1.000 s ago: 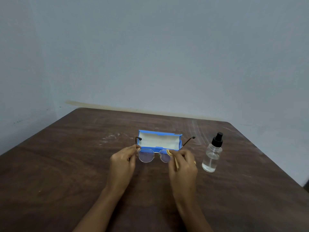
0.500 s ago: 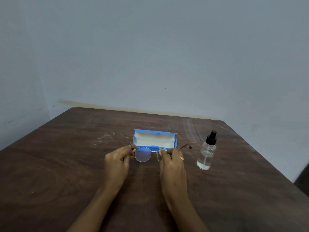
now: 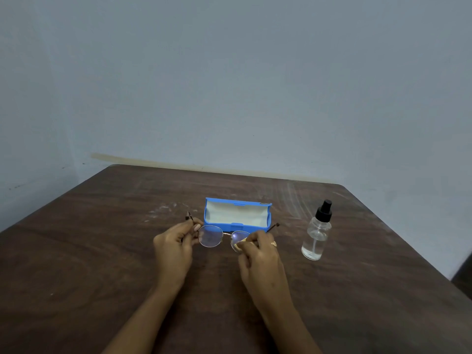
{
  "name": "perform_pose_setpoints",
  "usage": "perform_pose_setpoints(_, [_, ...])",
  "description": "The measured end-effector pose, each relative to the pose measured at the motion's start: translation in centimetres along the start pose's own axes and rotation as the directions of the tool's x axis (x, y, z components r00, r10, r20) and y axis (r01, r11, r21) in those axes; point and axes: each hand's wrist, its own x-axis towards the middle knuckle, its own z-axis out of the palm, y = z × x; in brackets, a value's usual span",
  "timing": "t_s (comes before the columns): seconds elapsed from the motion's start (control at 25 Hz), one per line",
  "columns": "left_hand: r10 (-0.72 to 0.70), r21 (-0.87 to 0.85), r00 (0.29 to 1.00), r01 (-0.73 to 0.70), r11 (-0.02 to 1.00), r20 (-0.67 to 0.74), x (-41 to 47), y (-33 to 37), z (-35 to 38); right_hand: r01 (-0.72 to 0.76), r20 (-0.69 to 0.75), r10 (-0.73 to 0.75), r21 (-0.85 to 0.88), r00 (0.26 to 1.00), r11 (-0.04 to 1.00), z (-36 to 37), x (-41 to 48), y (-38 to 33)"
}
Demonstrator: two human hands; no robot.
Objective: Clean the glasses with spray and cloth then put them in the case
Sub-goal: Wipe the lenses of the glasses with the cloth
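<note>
Round thin-rimmed glasses [image 3: 210, 235] are held just above the table, in front of the open blue case [image 3: 237, 213] with its pale lining. My left hand [image 3: 175, 247] pinches the frame at its left hinge. My right hand [image 3: 258, 254] pinches a small yellow cloth [image 3: 240, 244] against the right lens, most of the cloth hidden under the fingers. Both temples stick out to the sides. A clear spray bottle [image 3: 316, 235] with a black nozzle stands upright to the right of my right hand.
The dark brown wooden table [image 3: 102, 264] has pale smudges near the case and its far right corner. A grey-blue wall stands behind it. The table's right edge falls away beyond the bottle.
The glasses have tilted a little in my hands, and the left temple now shows out to the left. My right hand still keeps the cloth on the right lens.
</note>
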Motion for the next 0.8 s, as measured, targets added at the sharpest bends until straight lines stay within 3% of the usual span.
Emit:
perform_pose_setpoints(0.48, [0.181,0.118,0.982,-0.187,0.975,0.059,-0.6,1.5,0.0,-0.144,-0.027,0.141,-0.257,0.990,0.956,-0.2,0.7,-1.2])
perform_pose_setpoints(0.64, [0.172,0.088,0.981,-0.179,0.980,0.084,-0.7,1.4,0.0,-0.147,-0.044,0.141,-0.212,0.989,0.966,0.3,0.9,-0.7])
perform_pose_setpoints(0.8, [0.015,0.009,0.999,-0.016,1.000,0.030,-0.4,0.8,0.4,-0.091,0.007,0.091,-0.037,0.996,0.995,0.4,0.5,0.3])
